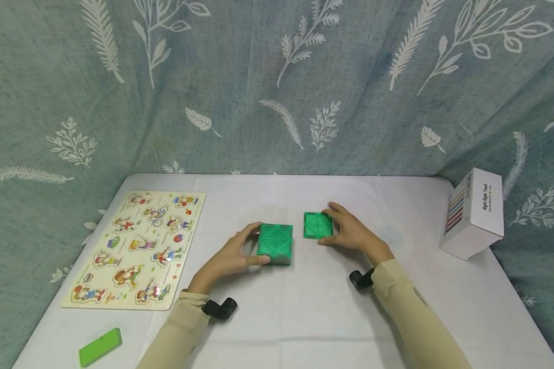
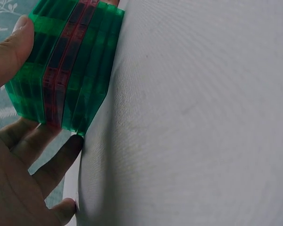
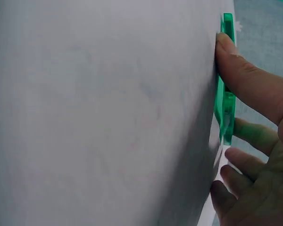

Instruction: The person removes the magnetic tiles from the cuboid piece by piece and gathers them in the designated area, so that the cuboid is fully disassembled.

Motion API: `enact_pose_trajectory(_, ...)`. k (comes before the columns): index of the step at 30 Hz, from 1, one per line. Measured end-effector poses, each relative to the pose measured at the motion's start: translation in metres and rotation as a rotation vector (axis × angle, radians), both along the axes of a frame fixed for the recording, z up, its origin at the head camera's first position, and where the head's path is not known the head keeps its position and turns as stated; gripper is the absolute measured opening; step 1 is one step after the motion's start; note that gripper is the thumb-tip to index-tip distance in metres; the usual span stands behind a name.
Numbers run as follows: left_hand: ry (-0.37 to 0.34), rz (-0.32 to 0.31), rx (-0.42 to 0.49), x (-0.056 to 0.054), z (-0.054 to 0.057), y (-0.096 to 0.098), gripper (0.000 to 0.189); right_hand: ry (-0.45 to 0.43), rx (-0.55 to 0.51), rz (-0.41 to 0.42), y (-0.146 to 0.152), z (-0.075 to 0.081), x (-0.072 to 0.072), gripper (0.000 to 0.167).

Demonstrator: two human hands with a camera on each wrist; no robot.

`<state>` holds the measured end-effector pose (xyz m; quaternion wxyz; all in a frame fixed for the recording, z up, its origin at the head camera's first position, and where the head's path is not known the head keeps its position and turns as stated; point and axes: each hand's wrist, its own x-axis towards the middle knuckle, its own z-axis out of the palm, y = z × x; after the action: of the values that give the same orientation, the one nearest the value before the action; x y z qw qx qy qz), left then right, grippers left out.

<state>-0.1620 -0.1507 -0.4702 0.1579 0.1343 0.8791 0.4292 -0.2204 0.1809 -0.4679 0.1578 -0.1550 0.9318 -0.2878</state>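
Observation:
Near the middle of the white table, my left hand [image 1: 228, 256] grips a stack of square green translucent magnetic tiles [image 1: 275, 240], thumb at the near side and fingers at the far side. In the left wrist view, red layers show between the green ones in the stack [image 2: 92, 66]. To the right, across a small gap, lies a single green square tile [image 1: 317, 225]. My right hand [image 1: 353, 231] pinches it at its right side between thumb and fingers. From the right wrist, this tile [image 3: 228, 113] appears edge-on, low along the tabletop.
A board with pictures of figures [image 1: 134, 251] lies at the left. Nearer the front left is a light green block [image 1: 100, 347]. A white box with coloured stripes [image 1: 473, 212] stands at the back right. A patterned curtain [image 1: 240, 87] hangs behind the white table [image 1: 314, 312].

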Motion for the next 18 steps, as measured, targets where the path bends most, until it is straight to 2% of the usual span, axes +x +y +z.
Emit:
enact_pose_trajectory(5,0.001,0.002,0.007,0.0,-0.001,0.0,0.095,-0.01,0.014,-0.012,0.008,0.003,-0.012,0.09)
enact_pose_trajectory(10,0.001,-0.003,0.014,0.0,-0.001,0.0,0.093,-0.012,0.028,0.009,0.015,0.006,-0.027,0.089)
enact_pose_trajectory(18,-0.004,-0.003,0.012,-0.001,-0.002,0.0,0.096,-0.052,0.053,0.005,0.015,0.009,-0.046,0.089)
